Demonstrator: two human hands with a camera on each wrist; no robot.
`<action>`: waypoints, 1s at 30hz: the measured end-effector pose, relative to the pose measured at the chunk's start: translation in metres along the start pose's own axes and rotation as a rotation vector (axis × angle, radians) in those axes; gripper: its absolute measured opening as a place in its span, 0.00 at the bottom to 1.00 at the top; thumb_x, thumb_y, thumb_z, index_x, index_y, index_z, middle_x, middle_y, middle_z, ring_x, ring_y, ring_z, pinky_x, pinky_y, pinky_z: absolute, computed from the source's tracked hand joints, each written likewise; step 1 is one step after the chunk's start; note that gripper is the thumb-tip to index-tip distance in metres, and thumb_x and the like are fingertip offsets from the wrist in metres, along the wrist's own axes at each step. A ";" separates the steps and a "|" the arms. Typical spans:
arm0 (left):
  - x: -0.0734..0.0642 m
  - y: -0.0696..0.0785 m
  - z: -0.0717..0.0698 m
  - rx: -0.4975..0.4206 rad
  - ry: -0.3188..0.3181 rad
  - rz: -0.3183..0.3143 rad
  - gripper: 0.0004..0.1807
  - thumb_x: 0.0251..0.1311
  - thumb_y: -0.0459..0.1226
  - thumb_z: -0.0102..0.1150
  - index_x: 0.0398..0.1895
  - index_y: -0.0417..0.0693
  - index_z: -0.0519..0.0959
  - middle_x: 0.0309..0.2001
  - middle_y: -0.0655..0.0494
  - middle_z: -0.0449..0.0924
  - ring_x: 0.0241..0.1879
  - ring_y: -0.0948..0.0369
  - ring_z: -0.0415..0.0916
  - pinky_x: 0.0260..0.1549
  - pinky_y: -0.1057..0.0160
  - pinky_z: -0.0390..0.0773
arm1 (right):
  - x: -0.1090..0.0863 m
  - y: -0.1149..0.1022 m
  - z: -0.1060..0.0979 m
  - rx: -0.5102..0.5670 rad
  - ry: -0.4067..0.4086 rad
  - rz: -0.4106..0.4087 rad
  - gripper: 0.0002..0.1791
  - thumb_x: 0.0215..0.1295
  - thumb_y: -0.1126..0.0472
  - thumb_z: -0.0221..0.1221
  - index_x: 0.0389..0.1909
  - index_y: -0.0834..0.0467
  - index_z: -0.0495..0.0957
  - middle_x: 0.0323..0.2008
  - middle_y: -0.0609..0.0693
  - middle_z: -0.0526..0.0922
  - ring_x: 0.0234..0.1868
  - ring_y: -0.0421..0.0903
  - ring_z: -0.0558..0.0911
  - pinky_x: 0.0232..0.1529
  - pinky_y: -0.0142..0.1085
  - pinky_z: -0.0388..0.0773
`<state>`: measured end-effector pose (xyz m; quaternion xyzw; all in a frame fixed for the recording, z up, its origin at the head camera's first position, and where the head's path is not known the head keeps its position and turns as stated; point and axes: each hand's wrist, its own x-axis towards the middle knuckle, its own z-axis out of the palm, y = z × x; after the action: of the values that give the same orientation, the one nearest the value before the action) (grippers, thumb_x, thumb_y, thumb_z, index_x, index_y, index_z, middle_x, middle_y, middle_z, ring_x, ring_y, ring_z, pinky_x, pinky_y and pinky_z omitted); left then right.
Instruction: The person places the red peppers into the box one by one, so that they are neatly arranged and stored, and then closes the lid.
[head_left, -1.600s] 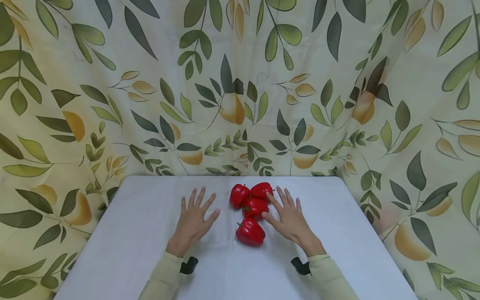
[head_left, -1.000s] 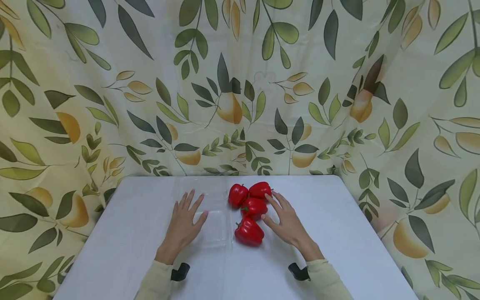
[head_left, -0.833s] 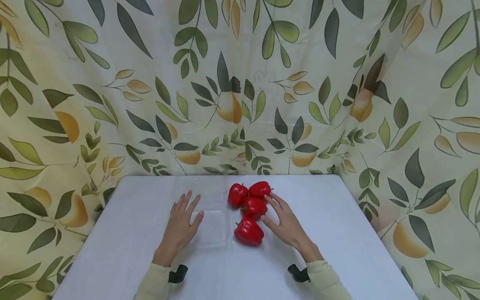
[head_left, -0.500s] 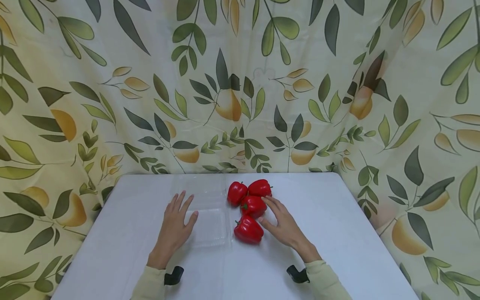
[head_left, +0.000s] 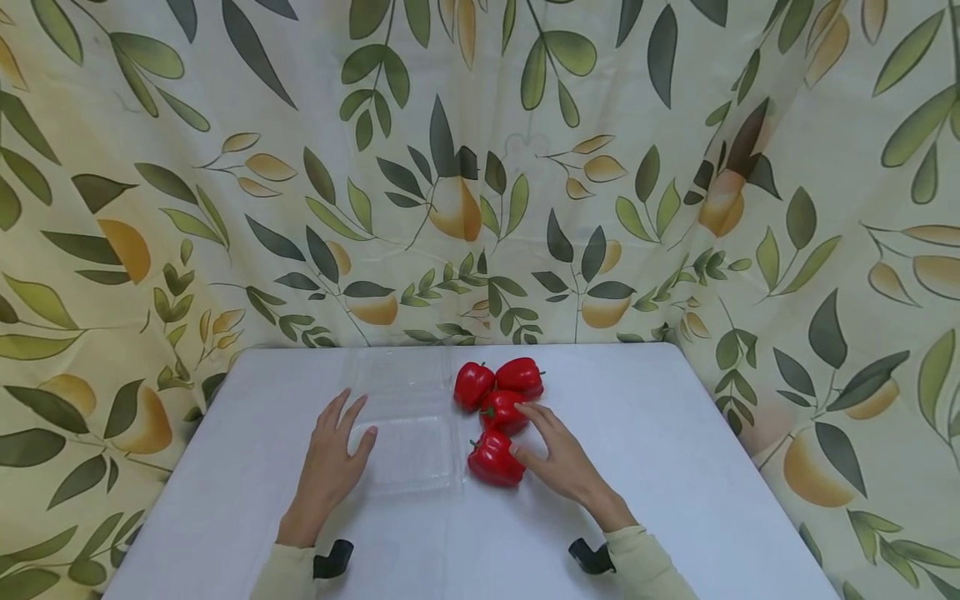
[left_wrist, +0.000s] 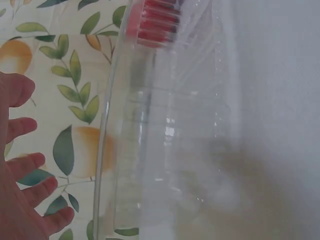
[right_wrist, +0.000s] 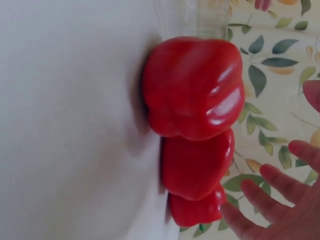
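Observation:
Several red bell peppers (head_left: 495, 461) lie in a bunch at mid-table, the nearest one a little forward of the others. My right hand (head_left: 564, 460) hovers at their right side, fingers spread, its thumb and fingertips overlapping the peppers in the head view. A gap shows between that hand and the biggest pepper (right_wrist: 192, 90) in the right wrist view. Left of the peppers sits a clear plastic container (head_left: 411, 457), hard to make out against the white table. Beside its left edge is my left hand (head_left: 326, 462), fingers spread and holding nothing; its side wall (left_wrist: 105, 130) stands apart from the fingers.
A white table (head_left: 675, 500) carries everything. Behind and at both sides hangs a curtain (head_left: 480, 208) printed with leaves and fruit. A black wrist mount (head_left: 333, 559) pokes out from each sleeve.
My left hand has moved left, off the container's middle to its left edge, and slightly toward me. My right hand has shifted slightly left and toward me, closer over the peppers. Peppers and container stay put.

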<state>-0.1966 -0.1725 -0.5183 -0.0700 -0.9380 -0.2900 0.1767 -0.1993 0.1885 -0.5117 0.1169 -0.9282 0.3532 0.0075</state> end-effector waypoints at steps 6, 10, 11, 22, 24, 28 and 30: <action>-0.007 -0.008 -0.003 -0.015 0.005 -0.022 0.30 0.67 0.44 0.54 0.71 0.48 0.66 0.75 0.43 0.56 0.73 0.41 0.54 0.64 0.33 0.64 | -0.002 -0.001 0.006 0.020 -0.003 0.008 0.41 0.56 0.45 0.66 0.72 0.39 0.62 0.72 0.48 0.64 0.72 0.53 0.65 0.60 0.61 0.76; -0.011 -0.013 -0.006 -0.023 -0.020 -0.054 0.30 0.69 0.46 0.53 0.72 0.50 0.65 0.76 0.45 0.54 0.73 0.41 0.53 0.61 0.32 0.67 | -0.002 -0.001 0.010 0.034 -0.011 -0.024 0.40 0.57 0.45 0.66 0.71 0.41 0.63 0.70 0.46 0.66 0.71 0.52 0.67 0.60 0.60 0.75; -0.013 -0.015 -0.007 -0.024 -0.030 -0.068 0.30 0.69 0.47 0.52 0.72 0.51 0.65 0.76 0.45 0.53 0.73 0.41 0.53 0.60 0.32 0.68 | -0.001 -0.001 0.012 0.036 -0.013 -0.034 0.40 0.57 0.45 0.66 0.71 0.41 0.64 0.70 0.46 0.66 0.71 0.51 0.67 0.60 0.60 0.76; -0.020 -0.025 -0.011 -0.035 -0.080 -0.177 0.30 0.70 0.48 0.49 0.73 0.53 0.63 0.77 0.45 0.52 0.71 0.39 0.59 0.59 0.30 0.68 | 0.000 -0.001 0.017 0.059 -0.047 -0.023 0.42 0.54 0.44 0.68 0.71 0.41 0.64 0.69 0.46 0.67 0.70 0.51 0.67 0.56 0.56 0.80; -0.019 -0.026 -0.011 -0.051 -0.092 -0.199 0.29 0.71 0.48 0.48 0.73 0.53 0.63 0.77 0.45 0.53 0.69 0.38 0.62 0.59 0.30 0.68 | 0.000 -0.001 0.018 0.062 -0.054 -0.027 0.42 0.53 0.45 0.68 0.71 0.42 0.64 0.68 0.46 0.68 0.70 0.51 0.67 0.56 0.55 0.81; -0.020 -0.030 -0.011 -0.070 -0.113 -0.227 0.29 0.71 0.46 0.48 0.73 0.53 0.63 0.76 0.45 0.53 0.67 0.37 0.65 0.58 0.33 0.71 | -0.001 0.000 0.021 0.059 -0.068 -0.037 0.42 0.52 0.45 0.69 0.70 0.42 0.64 0.67 0.46 0.68 0.69 0.51 0.68 0.53 0.52 0.83; -0.021 -0.032 -0.011 -0.076 -0.114 -0.230 0.28 0.71 0.45 0.48 0.73 0.52 0.63 0.76 0.44 0.53 0.66 0.36 0.67 0.56 0.35 0.74 | -0.001 0.001 0.022 0.060 -0.071 -0.037 0.42 0.52 0.45 0.69 0.69 0.42 0.64 0.67 0.45 0.68 0.68 0.50 0.69 0.51 0.51 0.84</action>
<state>-0.1809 -0.2058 -0.5341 0.0149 -0.9366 -0.3392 0.0861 -0.1969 0.1747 -0.5288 0.1466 -0.9146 0.3763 -0.0222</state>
